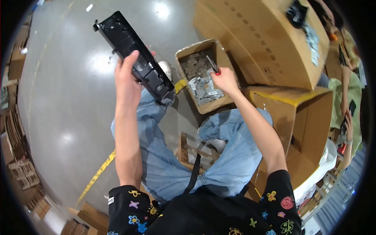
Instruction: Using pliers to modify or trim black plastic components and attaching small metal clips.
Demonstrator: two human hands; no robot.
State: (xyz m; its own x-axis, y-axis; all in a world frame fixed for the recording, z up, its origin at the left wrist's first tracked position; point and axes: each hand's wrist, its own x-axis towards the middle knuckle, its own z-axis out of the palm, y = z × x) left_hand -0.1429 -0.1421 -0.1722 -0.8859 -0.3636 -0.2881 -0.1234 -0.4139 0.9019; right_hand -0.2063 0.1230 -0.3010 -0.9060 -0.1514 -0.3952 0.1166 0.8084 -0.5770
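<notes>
My left hand [127, 74] is closed around a long black plastic housing [135, 49], thumb over its open inner side. The housing is held tilted above the floor, its lower end near my left knee. My right hand [226, 81] grips a red-handled tool [212, 64] with a slim metal end pointing up and left; its exact kind is not clear. Under the right hand stands an open cardboard box [200, 47] with many small grey pieces [201, 88] in it. The right hand covers part of that box's right side.
At the upper right a big cardboard carton [254, 35] carries a black part [296, 13] and grey pieces. An open carton [309, 129] stands right of my leg. A wooden stool [184, 150] shows between my legs. Other people work at the far right. Stacked cardboard [19, 117] lines the far left.
</notes>
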